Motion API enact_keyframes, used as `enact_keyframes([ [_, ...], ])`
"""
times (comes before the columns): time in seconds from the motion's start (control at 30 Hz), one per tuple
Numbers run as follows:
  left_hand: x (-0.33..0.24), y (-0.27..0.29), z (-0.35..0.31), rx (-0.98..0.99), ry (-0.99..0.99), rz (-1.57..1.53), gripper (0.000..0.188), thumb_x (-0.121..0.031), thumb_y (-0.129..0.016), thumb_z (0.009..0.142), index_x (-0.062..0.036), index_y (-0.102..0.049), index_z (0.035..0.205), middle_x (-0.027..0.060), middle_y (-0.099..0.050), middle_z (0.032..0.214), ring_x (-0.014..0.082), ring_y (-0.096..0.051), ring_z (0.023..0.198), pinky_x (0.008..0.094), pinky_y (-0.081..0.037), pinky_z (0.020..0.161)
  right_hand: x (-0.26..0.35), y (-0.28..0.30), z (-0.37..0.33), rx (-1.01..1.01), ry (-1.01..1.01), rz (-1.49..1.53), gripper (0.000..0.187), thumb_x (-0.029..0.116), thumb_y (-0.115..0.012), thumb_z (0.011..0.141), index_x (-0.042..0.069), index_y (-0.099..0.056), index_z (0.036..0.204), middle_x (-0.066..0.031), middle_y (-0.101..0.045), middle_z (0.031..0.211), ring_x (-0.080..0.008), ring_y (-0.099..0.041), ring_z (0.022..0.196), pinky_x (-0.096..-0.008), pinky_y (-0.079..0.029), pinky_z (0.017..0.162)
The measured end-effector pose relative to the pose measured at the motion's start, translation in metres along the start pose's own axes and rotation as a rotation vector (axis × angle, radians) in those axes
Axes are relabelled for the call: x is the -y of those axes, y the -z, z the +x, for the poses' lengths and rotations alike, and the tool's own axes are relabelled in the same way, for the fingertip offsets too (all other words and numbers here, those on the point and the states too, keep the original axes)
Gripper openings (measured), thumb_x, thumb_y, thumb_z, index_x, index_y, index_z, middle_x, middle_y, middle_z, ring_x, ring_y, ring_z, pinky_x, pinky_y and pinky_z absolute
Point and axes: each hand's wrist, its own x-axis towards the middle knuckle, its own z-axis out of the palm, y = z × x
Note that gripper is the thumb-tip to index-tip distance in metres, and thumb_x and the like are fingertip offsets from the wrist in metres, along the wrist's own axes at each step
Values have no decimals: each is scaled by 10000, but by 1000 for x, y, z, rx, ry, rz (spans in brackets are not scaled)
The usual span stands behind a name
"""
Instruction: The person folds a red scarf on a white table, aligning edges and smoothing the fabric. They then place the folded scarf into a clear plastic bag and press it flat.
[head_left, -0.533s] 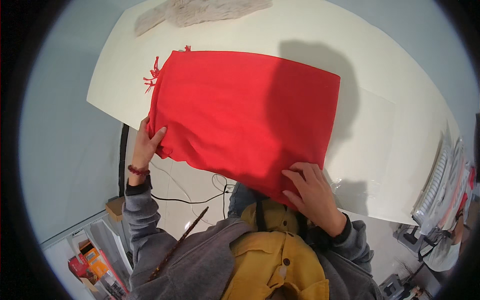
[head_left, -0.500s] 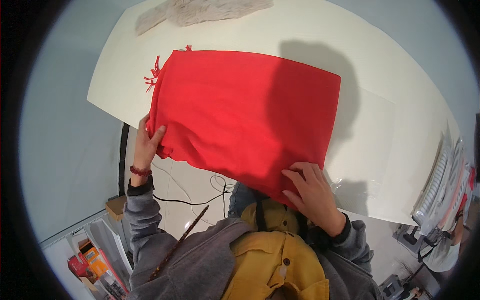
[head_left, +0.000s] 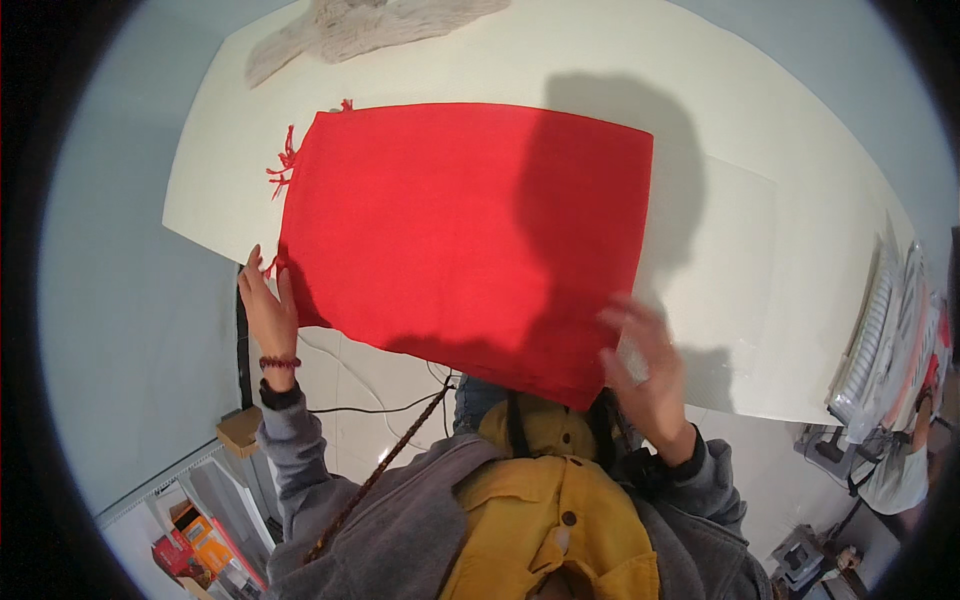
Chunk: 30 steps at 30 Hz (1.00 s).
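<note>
A folded red fringed scarf (head_left: 450,220) lies spread nearly flat on a pale table (head_left: 740,290), its near edge hanging over the front. Red tassels poke out at its far left side and corner. At its near left edge is my left hand (head_left: 268,312), fingers stretched out and thumb apart, beside or lightly touching the cloth. My right hand (head_left: 650,375) is at the near right corner, blurred by motion, its thumb and fingers spread with nothing gripped. A dark shadow covers the right part of the scarf.
Fluffy beige fur (head_left: 370,28) lies at the table's far edge. Plastic-wrapped packages (head_left: 885,330) are stacked at the right end. A clear flat sheet lies right of the scarf. Cables (head_left: 370,408) run across the floor, and a box of coloured packs (head_left: 195,545) stands lower left.
The scarf has shifted slightly left and its surface is smoother. My left hand has let go of its edge and straightened its fingers. My right hand has lifted off the near right corner.
</note>
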Motion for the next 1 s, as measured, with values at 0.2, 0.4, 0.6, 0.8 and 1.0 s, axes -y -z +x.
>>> enact_keyframes([
  [0.2, -79, -24, -27, 195, -420, -290, 656, -244, -578, 974, -114, -319, 1563, 127, -235, 1652, 335, -204, 1526, 560, -177, 1204, -10, 0, -13, -127, -493, 476, 566, 56, -617, 962, 51, -376, 1474, -115, -581, 1276, -211, -603, 1069, -332, -538, 861],
  [0.4, -75, -54, -29, 218, -355, 24, 643, -383, -500, 1015, -157, -297, 1582, 74, -219, 1666, 320, -187, 1534, 617, -167, 1180, -11, -26, -7, 18, -530, 484, 508, 220, -640, 986, -60, -432, 1355, -240, -699, 1101, -277, -704, 949, -378, -561, 809],
  [0.6, 5, -60, 19, 93, 84, -422, 562, -417, -538, 1021, -87, -470, 1471, 205, -405, 1543, 386, -405, 1402, 487, -338, 1134, -21, -25, 19, 96, -454, 358, 481, 287, -644, 982, -71, -503, 1271, -237, -708, 1030, -348, -705, 909, -419, -553, 799],
  [0.8, 14, -63, 21, -8, -26, 193, 459, -389, -577, 1006, -12, -572, 1268, 256, -585, 1257, 428, -591, 1093, 471, -508, 892, -22, -26, 33, -142, -509, 365, 521, 269, -660, 959, -58, -457, 1310, -244, -672, 1124, -370, -672, 995, -417, -525, 879],
  [1.0, -14, -67, 41, 94, 126, -8, 369, -343, -549, 1018, -6, -540, 1167, 277, -644, 1170, 454, -645, 1000, 510, -522, 796, -33, -39, 64, -208, -261, 580, 541, 139, -597, 971, -41, -395, 1440, -207, -577, 1349, -285, -583, 1208, -370, -451, 1035],
])
